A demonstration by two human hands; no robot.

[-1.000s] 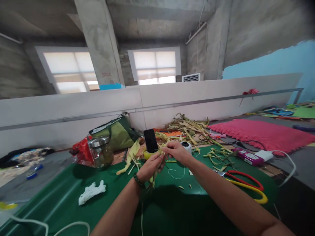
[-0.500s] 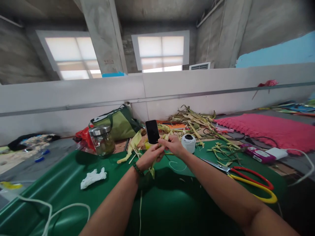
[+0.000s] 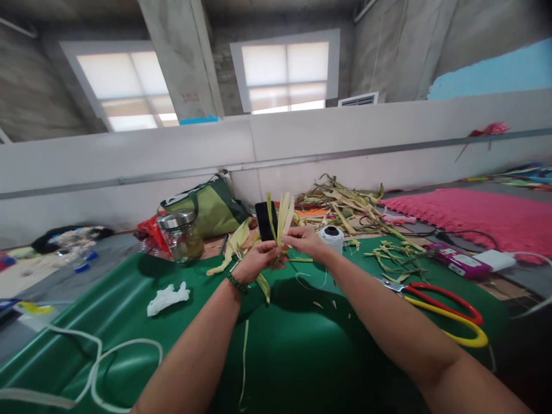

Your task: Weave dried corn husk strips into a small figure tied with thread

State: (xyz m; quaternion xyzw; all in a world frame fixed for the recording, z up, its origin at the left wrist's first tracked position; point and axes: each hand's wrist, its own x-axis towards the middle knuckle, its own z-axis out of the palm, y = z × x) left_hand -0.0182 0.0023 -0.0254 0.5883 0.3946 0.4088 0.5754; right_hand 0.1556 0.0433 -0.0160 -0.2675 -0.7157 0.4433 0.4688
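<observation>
My left hand (image 3: 257, 261), with a green bead bracelet at the wrist, is closed around the lower part of a bundle of pale corn husk strips (image 3: 283, 215). The strips stand upright and fan out above the fingers, while a greenish husk end (image 3: 264, 289) hangs below. My right hand (image 3: 304, 240) pinches the bundle from the right side, its fingertips close to the left hand's. Behind the strips leans a black phone (image 3: 265, 221). A white spool of thread (image 3: 332, 238) stands just right of the right hand, and loose thread curls on the green mat (image 3: 310, 351).
Scissors with red and yellow handles (image 3: 448, 313) lie beside my right forearm. At the left are a glass jar (image 3: 183, 244), crumpled white tissue (image 3: 168, 299) and a white cable (image 3: 97, 362). Dried husks (image 3: 340, 198) pile up at the back; husk scraps (image 3: 392, 256) lie at right.
The husk strips now point upward and fan out above the hands; before, they were lower and mostly covered by the fingers. The camera view has shifted slightly.
</observation>
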